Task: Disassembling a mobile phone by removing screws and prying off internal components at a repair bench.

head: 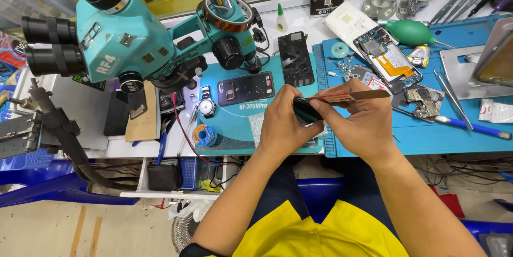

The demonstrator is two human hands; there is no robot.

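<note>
My left hand (282, 123) grips a small dark, rounded object (305, 111) above the front edge of the blue work mat (374, 139). My right hand (362, 118) pinches a thin flat metal blade tool (350, 96), whose tip rests against the dark object. The blade sticks out to the right past my fingers. Both hands touch each other just over the mat's near edge. Most of the dark object is hidden by my fingers.
A teal microscope (123, 32) stands at the back left. A wristwatch (206, 106), a solder spool (204, 135) and a dark phone frame (295, 59) lie near it. An opened phone (389, 56), circuit boards (422, 102), tweezers (451, 96) and a green blower (411, 32) sit at right.
</note>
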